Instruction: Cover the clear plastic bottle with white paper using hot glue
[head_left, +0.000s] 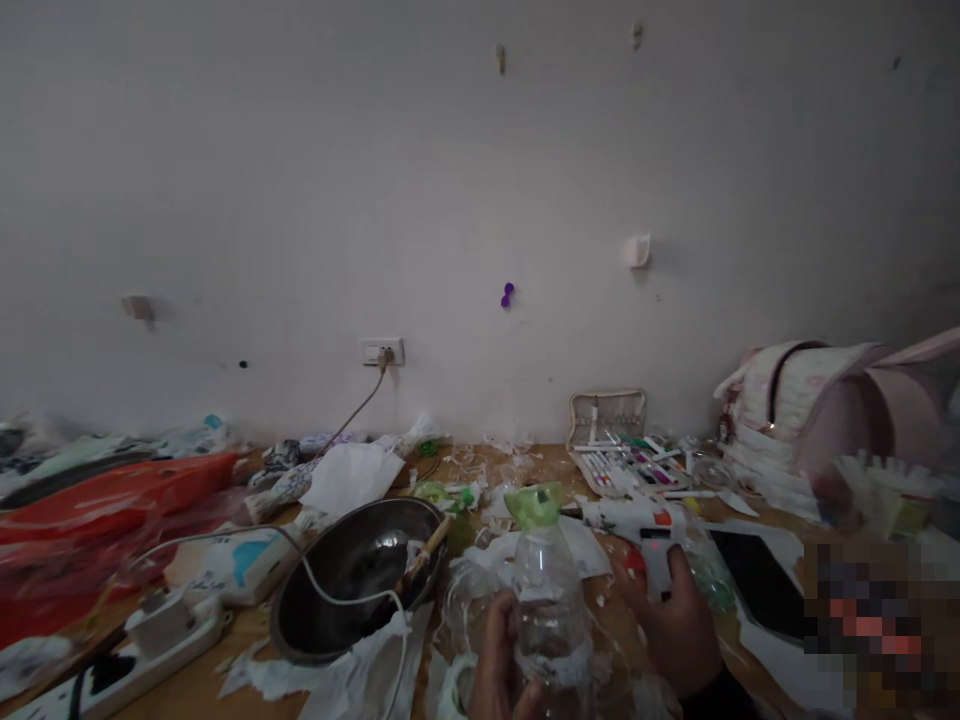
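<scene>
My left hand (498, 660) is closed around the side of a clear plastic bottle (549, 620), which stands upright at the bottom middle. A translucent green flared piece (534, 505) sits on the bottle's neck. To the right, my right hand (679, 630) grips a white hot glue gun (634, 520) with a red trigger, its nozzle pointing left toward the green piece. Whether the nozzle touches the piece, I cannot tell. Scraps of clear plastic and white paper lie around the bottle, and its base is out of frame.
A dark bowl (360, 560) with a wooden-handled tool in it stands left, crossed by a white cable. Further left are a power strip (180, 640) and red plastic (135, 500). Markers in a case (607, 470), a black phone (757, 580) and a pink-white bag (810, 420) lie right.
</scene>
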